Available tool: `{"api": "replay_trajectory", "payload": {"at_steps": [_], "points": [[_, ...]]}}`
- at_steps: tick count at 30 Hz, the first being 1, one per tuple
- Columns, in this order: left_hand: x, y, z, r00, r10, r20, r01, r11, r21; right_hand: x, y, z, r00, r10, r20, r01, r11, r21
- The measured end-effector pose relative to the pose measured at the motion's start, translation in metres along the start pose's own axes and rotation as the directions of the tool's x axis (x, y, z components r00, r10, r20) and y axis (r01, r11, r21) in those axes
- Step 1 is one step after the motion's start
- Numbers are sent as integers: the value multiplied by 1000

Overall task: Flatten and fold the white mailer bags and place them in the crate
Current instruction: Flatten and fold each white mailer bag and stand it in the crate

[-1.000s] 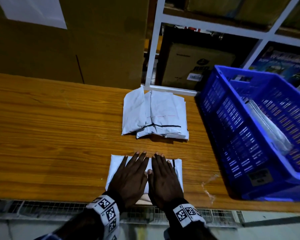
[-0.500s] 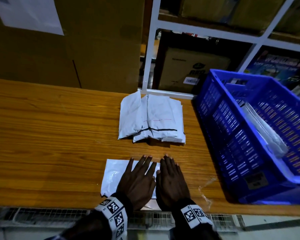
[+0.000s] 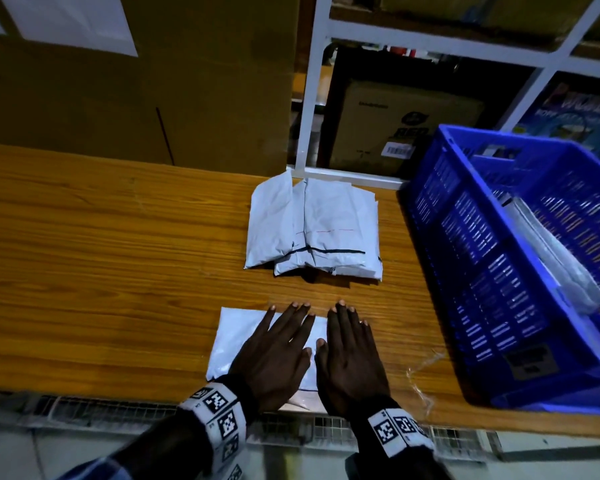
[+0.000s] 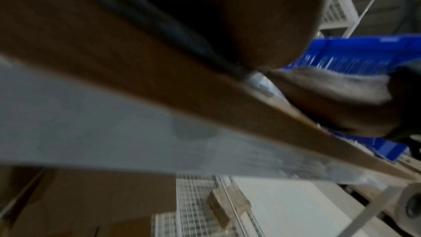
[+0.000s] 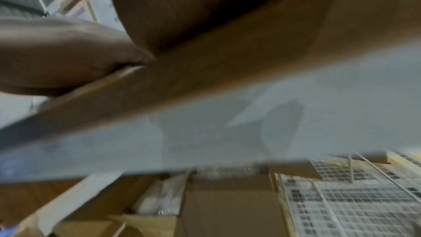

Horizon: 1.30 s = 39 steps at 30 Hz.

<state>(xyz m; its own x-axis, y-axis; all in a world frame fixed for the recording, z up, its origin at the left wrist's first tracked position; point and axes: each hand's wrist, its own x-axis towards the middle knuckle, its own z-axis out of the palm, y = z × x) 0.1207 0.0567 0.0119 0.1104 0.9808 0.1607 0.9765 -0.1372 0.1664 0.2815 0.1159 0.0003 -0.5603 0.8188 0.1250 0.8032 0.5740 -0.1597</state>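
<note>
A white mailer bag (image 3: 234,336) lies flat at the near edge of the wooden table (image 3: 101,254). My left hand (image 3: 278,344) and right hand (image 3: 350,348) press on it side by side, palms down, fingers straight. The right hand covers the bag's right end. A pile of white mailer bags (image 3: 314,228) sits further back on the table. The blue crate (image 3: 520,261) stands at the right with a pale bag (image 3: 555,268) inside. Both wrist views are blurred; the left wrist view shows the table edge (image 4: 159,82) and the crate (image 4: 355,55).
A large cardboard box (image 3: 136,81) stands behind the table at the left. White shelving (image 3: 430,46) with boxes rises behind the pile. A scrap of clear plastic (image 3: 421,379) lies on the table near the crate. Wire mesh (image 3: 118,414) runs below the table's front edge.
Both hands have slid to the right across the flat bag, so more of its left part shows and its right end is now covered.
</note>
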Motion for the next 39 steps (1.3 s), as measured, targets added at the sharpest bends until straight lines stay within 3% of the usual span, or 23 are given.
{"api": "replay_trajectory", "payload": {"at_steps": [9,17,23,29,39], "points": [[-28,-28,-7,995,-97,12,97,995,-37,3,-50,0,989,-148,16,147,987,72],[-30,-33,4,995,-99,13,100,994,-40,1,-48,4,987,-158,-10,158,986,51],[-28,-36,-5,994,-95,47,100,986,-135,6,-52,-2,989,-148,16,147,988,49],[-24,-41,-11,994,-107,-1,107,994,-36,18,-66,-8,984,-174,39,172,984,36],[-35,-46,0,989,-145,33,147,987,-63,13,-64,7,982,-186,18,183,978,100]]}}
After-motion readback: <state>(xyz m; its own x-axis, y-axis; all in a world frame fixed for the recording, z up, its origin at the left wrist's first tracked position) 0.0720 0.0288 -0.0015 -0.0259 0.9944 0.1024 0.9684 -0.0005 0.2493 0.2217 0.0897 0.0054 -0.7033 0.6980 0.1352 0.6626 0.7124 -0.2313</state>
